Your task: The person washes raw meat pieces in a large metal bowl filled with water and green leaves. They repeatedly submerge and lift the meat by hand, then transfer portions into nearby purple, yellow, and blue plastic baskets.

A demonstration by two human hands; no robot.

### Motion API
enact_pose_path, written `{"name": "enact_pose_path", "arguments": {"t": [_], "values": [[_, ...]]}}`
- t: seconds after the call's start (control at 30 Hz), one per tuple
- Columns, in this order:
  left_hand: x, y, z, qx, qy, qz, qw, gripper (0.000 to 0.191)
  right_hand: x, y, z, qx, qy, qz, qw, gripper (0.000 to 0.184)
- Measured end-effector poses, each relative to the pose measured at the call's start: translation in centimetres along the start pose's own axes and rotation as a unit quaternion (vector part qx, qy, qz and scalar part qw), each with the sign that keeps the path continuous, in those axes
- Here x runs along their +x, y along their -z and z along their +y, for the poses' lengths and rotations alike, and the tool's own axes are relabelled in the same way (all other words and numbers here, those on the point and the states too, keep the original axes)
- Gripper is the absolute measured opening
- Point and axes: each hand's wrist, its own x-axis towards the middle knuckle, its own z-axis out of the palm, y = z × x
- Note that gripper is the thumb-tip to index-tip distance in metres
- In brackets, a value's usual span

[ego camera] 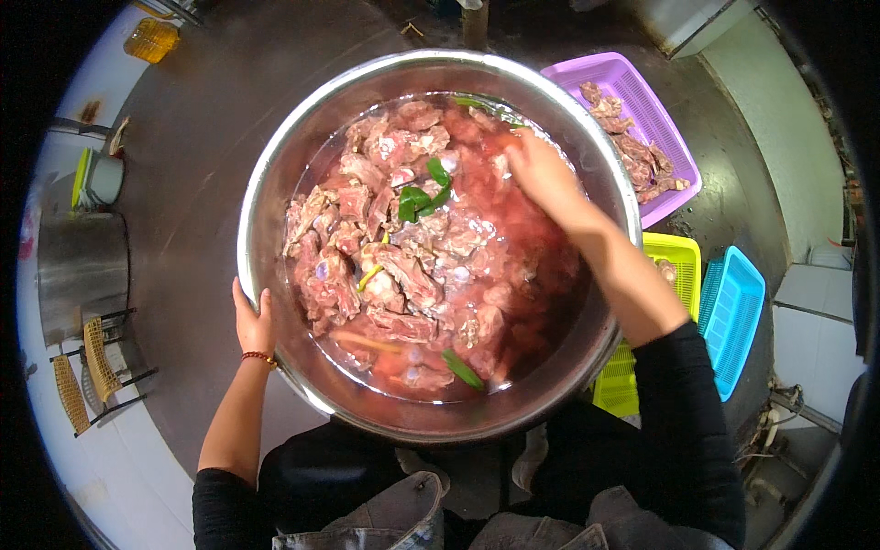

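A large round stainless steel basin stands before me, holding chunks of raw bony meat in bloody red water. My left hand grips its rim at the lower left, thumb towards the inner side. At the upper right of the basin, my right hand reaches into the water. Its fingertips are under or among meat pieces, so whether they hold one is unclear. Green leaf pieces lie on the meat near the middle, and another green strip floats near the front.
Right of the basin, a purple plastic basket holds meat pieces. Yellow-green baskets and a blue basket stand nearer. On the left are a large metal pot, woven-seat stools and a jug of yellow liquid.
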Motion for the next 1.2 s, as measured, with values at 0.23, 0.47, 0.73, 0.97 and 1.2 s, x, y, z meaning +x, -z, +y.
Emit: {"name": "enact_pose_path", "arguments": {"t": [0.23, 0.47, 0.73, 0.97, 1.2], "values": [[-0.2, 0.4, 1.2, 0.010, 0.024, 0.002, 1.000, 0.063, -1.1, -7.2, -1.7, -0.291, 0.130, -0.042, 0.947, 0.033], [0.2, -0.3, -0.7, -0.005, -0.025, 0.018, 1.000, 0.064, -3.2, 0.5, -3.0, -0.048, 0.167, -0.011, 0.985, 0.033], [1.1, -0.7, -2.0, -0.017, -0.009, -0.004, 1.000, 0.065, -9.7, 13.3, 13.4, 0.201, 0.018, 0.179, 0.963, 0.042], [0.9, -0.5, -1.6, -0.004, -0.008, -0.002, 1.000, 0.067, -27.1, 11.2, 23.9, 0.025, -0.292, -0.075, 0.953, 0.024], [0.6, -0.5, -0.9, 0.013, -0.004, 0.009, 1.000, 0.066, -17.4, 12.1, 9.9, 0.007, -0.047, 0.199, 0.979, 0.022]]}}
